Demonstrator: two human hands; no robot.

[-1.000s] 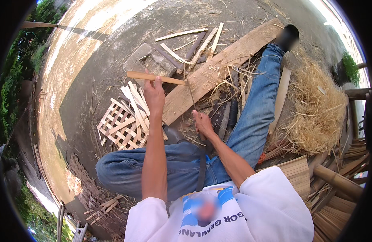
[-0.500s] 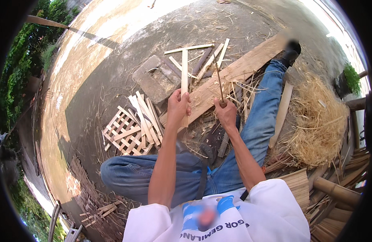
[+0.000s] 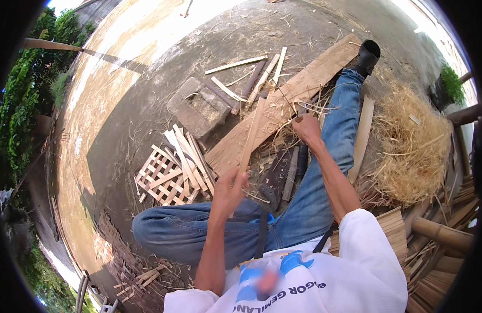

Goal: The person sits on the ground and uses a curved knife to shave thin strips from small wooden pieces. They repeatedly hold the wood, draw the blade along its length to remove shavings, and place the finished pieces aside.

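Observation:
My left hand (image 3: pixel 229 190) is closed around the lower part of a flat bamboo strip (image 3: pixel 253 131), above my bent left knee. The strip slants up and away, its far end over a long wooden plank (image 3: pixel 324 68). My right hand (image 3: pixel 307 129) is closed on the handle of a knife (image 3: pixel 286 97), beside my outstretched right leg. Its thin dark blade points up and to the left across the plank, apart from the strip. Most of the handle is hidden in my fist.
A woven bamboo lattice (image 3: pixel 156 175) with loose strips (image 3: pixel 186 151) on it lies left of the plank. Behind stands a concrete block (image 3: pixel 196 107). More cut strips (image 3: pixel 235 64) lie beyond. A heap of shavings (image 3: pixel 410 151) and bamboo poles (image 3: pixel 439 233) are at the right.
My left hand has drawn the bamboo strip back toward my body and tilted it. My right hand has moved slightly right and away with the knife, and the blade now leans further left.

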